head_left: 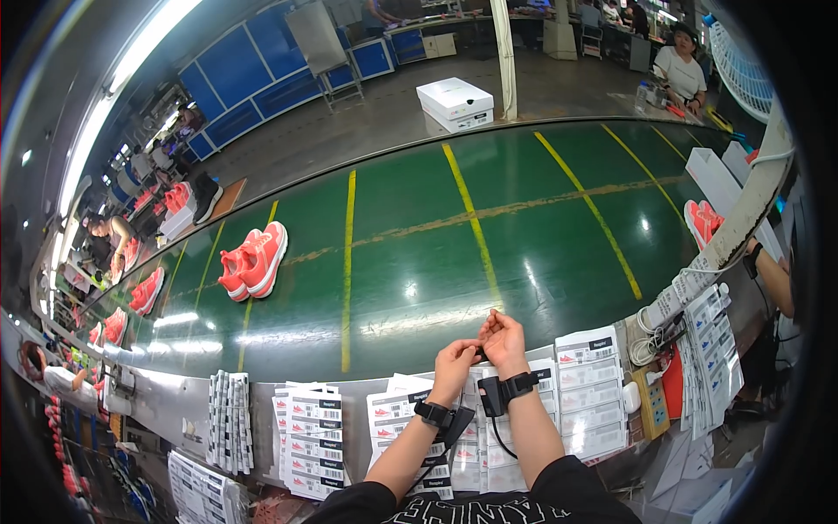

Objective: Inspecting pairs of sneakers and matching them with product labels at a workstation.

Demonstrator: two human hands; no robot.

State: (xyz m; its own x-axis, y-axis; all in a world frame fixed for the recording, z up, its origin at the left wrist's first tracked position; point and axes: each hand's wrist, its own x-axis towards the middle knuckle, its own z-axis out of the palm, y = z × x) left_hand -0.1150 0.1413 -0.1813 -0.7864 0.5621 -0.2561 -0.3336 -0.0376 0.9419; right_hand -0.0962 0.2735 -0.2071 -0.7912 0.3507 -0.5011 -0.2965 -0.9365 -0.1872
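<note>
My left hand [454, 362] and my right hand [504, 339] meet above the near edge of the green conveyor belt [401, 288]. The left fingers are pinched together, with a small dark spot at their tips that I cannot name. The right fingers curl inward beside them, and whatever they hold is hidden. Each wrist wears a black strap, and a black cable hangs from the right one. Beneath my forearms lie rows of box labels printed with shoe pictures, among them a left stack [384, 419] and a right stack [589, 393].
A pair of coral sneakers [255, 262] rides the belt on the left; another coral shoe [701, 223] is at the right. A white shoebox [456, 100] stands beyond the belt. A metal post [746, 210], power strip [652, 403] and cables are at right. Co-workers sit farther off.
</note>
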